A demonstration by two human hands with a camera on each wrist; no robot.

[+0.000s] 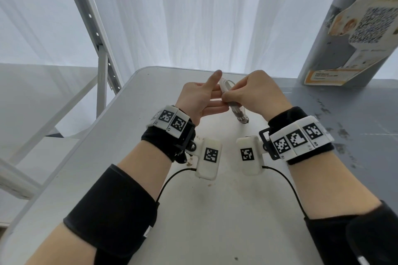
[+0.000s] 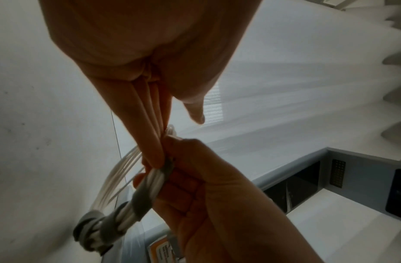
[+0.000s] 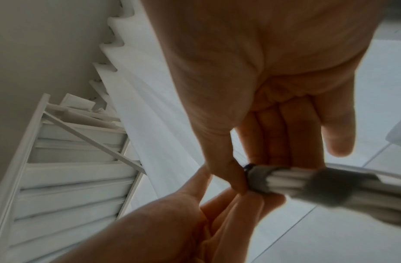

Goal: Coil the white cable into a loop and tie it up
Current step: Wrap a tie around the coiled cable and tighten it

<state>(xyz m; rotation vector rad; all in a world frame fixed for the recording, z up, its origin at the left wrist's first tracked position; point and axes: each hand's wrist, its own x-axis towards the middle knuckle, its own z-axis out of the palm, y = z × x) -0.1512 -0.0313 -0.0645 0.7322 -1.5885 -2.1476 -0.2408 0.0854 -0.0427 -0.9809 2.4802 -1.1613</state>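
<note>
The white cable (image 1: 235, 109) is a tight coiled bundle with a grey tie (image 2: 142, 201) wound round it in several turns. It is held in the air above the white table (image 1: 193, 211). My right hand (image 1: 231, 94) pinches the bundle with thumb and curled fingers, at the end of a grey turn (image 3: 259, 179). My left hand (image 1: 215, 101) has straight fingers whose tips touch the bundle from the left; its index finger points up and away. In the left wrist view the loose loops of the cable (image 2: 125, 169) fan out behind the left fingers (image 2: 154, 151).
A white metal rack (image 1: 101, 60) stands off the table's left edge. A grey surface (image 1: 344, 125) adjoins the table on the right, with a pillar carrying a poster (image 1: 355, 28) at its back. A white curtain (image 1: 204, 17) hangs behind.
</note>
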